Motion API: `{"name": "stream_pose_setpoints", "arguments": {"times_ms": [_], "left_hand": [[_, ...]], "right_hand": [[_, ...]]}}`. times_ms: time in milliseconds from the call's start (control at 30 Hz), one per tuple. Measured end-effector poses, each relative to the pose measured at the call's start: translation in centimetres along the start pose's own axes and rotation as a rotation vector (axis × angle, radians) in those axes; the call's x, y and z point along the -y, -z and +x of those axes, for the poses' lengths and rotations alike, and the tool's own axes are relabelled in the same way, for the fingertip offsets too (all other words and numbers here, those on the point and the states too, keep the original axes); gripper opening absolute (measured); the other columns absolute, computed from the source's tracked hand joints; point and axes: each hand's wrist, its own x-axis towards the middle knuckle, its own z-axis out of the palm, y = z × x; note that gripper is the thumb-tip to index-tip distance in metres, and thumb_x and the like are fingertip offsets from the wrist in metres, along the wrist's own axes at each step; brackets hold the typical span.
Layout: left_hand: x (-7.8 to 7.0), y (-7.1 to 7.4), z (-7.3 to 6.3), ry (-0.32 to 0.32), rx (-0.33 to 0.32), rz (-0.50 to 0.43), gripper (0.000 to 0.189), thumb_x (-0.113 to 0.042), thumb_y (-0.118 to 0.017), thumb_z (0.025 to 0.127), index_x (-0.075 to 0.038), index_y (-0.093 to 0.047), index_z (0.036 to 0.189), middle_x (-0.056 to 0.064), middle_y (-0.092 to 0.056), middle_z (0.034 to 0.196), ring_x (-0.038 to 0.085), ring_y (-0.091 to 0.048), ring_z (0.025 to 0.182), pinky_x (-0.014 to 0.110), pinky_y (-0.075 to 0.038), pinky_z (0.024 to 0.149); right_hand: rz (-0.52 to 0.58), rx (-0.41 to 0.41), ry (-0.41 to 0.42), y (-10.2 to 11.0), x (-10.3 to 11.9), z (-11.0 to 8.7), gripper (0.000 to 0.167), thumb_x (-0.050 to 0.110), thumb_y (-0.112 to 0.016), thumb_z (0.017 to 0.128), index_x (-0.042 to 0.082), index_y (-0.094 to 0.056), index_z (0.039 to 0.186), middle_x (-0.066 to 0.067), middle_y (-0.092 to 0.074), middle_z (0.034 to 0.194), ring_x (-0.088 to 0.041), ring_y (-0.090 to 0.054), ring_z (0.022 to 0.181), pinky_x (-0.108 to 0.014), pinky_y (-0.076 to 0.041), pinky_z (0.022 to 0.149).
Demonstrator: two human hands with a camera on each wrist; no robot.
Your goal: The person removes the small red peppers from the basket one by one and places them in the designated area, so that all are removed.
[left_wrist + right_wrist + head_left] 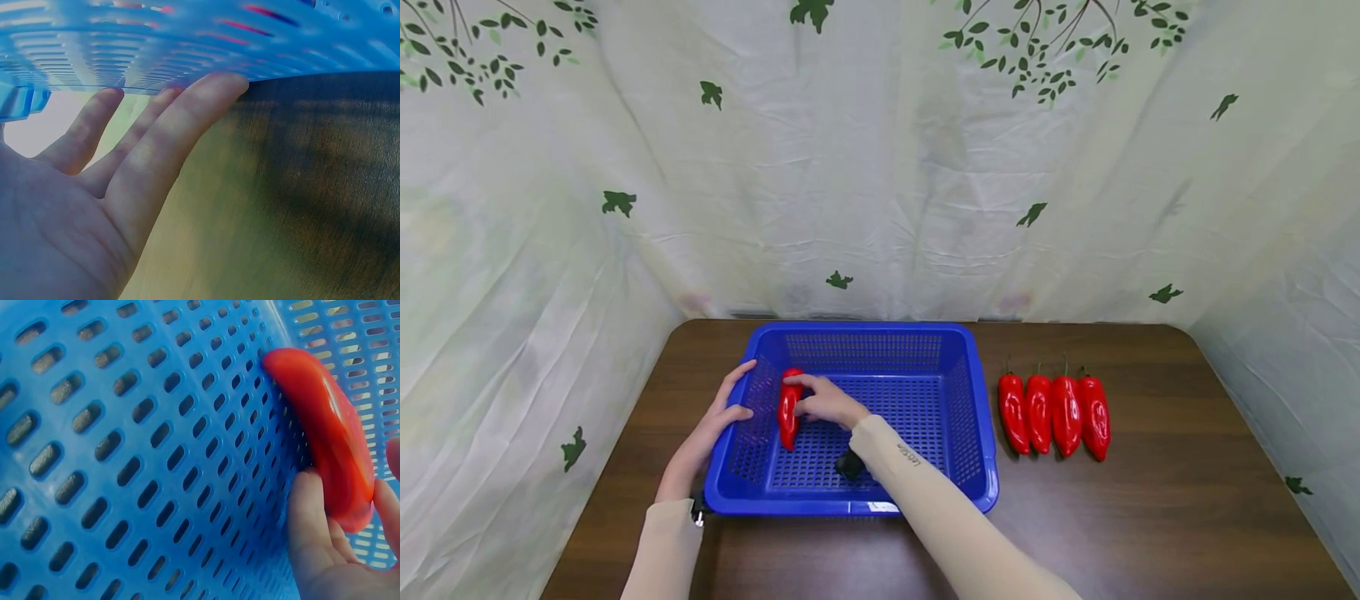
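A glossy red chili pepper (788, 408) lies lengthwise along the left side inside a blue perforated plastic basket (865, 508). My right hand (831, 402) reaches into the basket and holds this pepper, thumb and fingers on its two sides near one end. In the right wrist view, the pepper (331, 437) lies close to the slotted basket wall, its far end free of the fingers. My left hand (711, 425) is at the basket's left rim. Seen from the left wrist, that hand's fairly straight fingers (150, 150) touch the slotted wall from outside.
Several more red chili peppers (1052, 412) with thin green stems lie side by side on the brown wooden table (1180, 467), right of the basket. A black wrist camera (850, 464) is under the right wrist. A leaf-print white curtain (880, 183) hangs behind the table.
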Motion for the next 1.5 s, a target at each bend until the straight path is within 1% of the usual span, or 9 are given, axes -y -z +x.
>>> {"name": "stream_pose_setpoints", "arguments": {"times_ms": [133, 233, 467, 600, 733, 900, 1033, 1200, 1500], "left_hand": [[0.0, 0.0, 0.1, 0.000, -0.004, 0.000, 0.069, -0.013, -0.041, 0.093, -0.032, -0.010, 0.152, 0.016, 0.001, 0.154, 0.051, -0.020, 0.131, 0.065, -0.037, 0.093], [0.0, -0.1, 0.1, 0.000, -0.008, -0.001, 0.070, -0.012, -0.041, 0.093, -0.032, -0.010, 0.152, 0.016, 0.001, 0.154, 0.050, -0.019, 0.131, 0.064, -0.037, 0.093], [-0.1, 0.0, 0.1, -0.022, -0.002, -0.052, 0.069, -0.007, -0.039, 0.093, -0.030, -0.011, 0.152, 0.017, -0.002, 0.153, 0.045, -0.021, 0.130, 0.049, -0.041, 0.089], [-0.1, -0.1, 0.0, -0.036, 0.001, -0.064, 0.069, -0.006, -0.039, 0.093, -0.031, -0.012, 0.152, 0.019, -0.003, 0.152, 0.045, -0.023, 0.128, 0.045, -0.043, 0.086], [0.0, -0.1, 0.0, -0.040, 0.005, -0.071, 0.069, -0.006, -0.038, 0.093, -0.030, -0.011, 0.152, 0.019, -0.003, 0.152, 0.046, -0.023, 0.127, 0.046, -0.043, 0.086], [-0.1, -0.1, 0.0, -0.027, -0.004, -0.055, 0.069, -0.006, -0.039, 0.093, -0.030, -0.011, 0.151, 0.018, -0.003, 0.153, 0.045, -0.022, 0.128, 0.047, -0.042, 0.087], [-0.1, -0.1, 0.0, -0.027, -0.002, -0.061, 0.069, -0.006, -0.039, 0.093, -0.030, -0.012, 0.151, 0.018, -0.002, 0.153, 0.048, -0.022, 0.128, 0.049, -0.042, 0.087], [-0.1, -0.1, 0.0, -0.030, -0.007, -0.045, 0.069, -0.007, -0.040, 0.092, -0.031, -0.012, 0.151, 0.020, -0.001, 0.152, 0.049, -0.022, 0.127, 0.050, -0.042, 0.085], [0.0, -0.1, 0.2, -0.038, -0.005, -0.054, 0.070, -0.005, -0.039, 0.091, -0.030, -0.013, 0.151, 0.021, -0.003, 0.151, 0.049, -0.024, 0.125, 0.048, -0.043, 0.084]], "right_hand": [[-0.045, -0.049, 0.032, 0.1, 0.0, 0.1, 0.055, -0.006, -0.062, 0.075, 0.005, -0.059, 0.129, -0.009, -0.055, 0.126, -0.015, -0.053, 0.094, -0.028, -0.052, 0.072], [-0.052, -0.067, 0.034, 0.2, -0.2, 0.1, 0.054, -0.006, -0.064, 0.074, 0.006, -0.060, 0.127, -0.008, -0.056, 0.125, -0.014, -0.053, 0.094, -0.024, -0.051, 0.070], [-0.088, -0.131, 0.038, 0.5, -0.5, 0.0, 0.051, -0.003, -0.066, 0.073, 0.010, -0.064, 0.122, -0.006, -0.059, 0.119, -0.017, -0.054, 0.099, -0.026, -0.046, 0.081], [-0.093, -0.155, 0.039, 0.7, -0.4, -0.2, 0.051, -0.003, -0.067, 0.072, 0.011, -0.065, 0.121, -0.005, -0.060, 0.117, -0.018, -0.053, 0.101, -0.027, -0.044, 0.082], [-0.055, -0.169, 0.041, 0.9, -0.6, -0.3, 0.049, -0.004, -0.066, 0.072, 0.010, -0.066, 0.119, -0.007, -0.061, 0.114, -0.018, -0.055, 0.097, -0.026, -0.046, 0.079], [0.116, -0.170, 0.064, 1.4, -0.7, -0.3, 0.046, -0.011, -0.063, 0.072, 0.002, -0.065, 0.117, -0.013, -0.061, 0.107, -0.019, -0.056, 0.089, -0.028, -0.050, 0.076], [0.240, -0.145, 0.068, 1.9, -0.6, -0.4, 0.045, -0.012, -0.063, 0.075, -0.002, -0.061, 0.119, -0.016, -0.057, 0.110, -0.021, -0.059, 0.089, -0.030, -0.053, 0.076], [0.277, -0.134, 0.052, 2.9, -0.5, -0.9, 0.043, -0.010, -0.064, 0.078, 0.001, -0.061, 0.120, -0.014, -0.055, 0.115, -0.025, -0.061, 0.096, -0.033, -0.054, 0.079], [0.261, -0.163, 0.063, 4.9, -0.2, -2.1, 0.042, -0.008, -0.067, 0.078, 0.002, -0.059, 0.119, -0.015, -0.053, 0.119, -0.027, -0.060, 0.096, -0.036, -0.054, 0.078]]}}
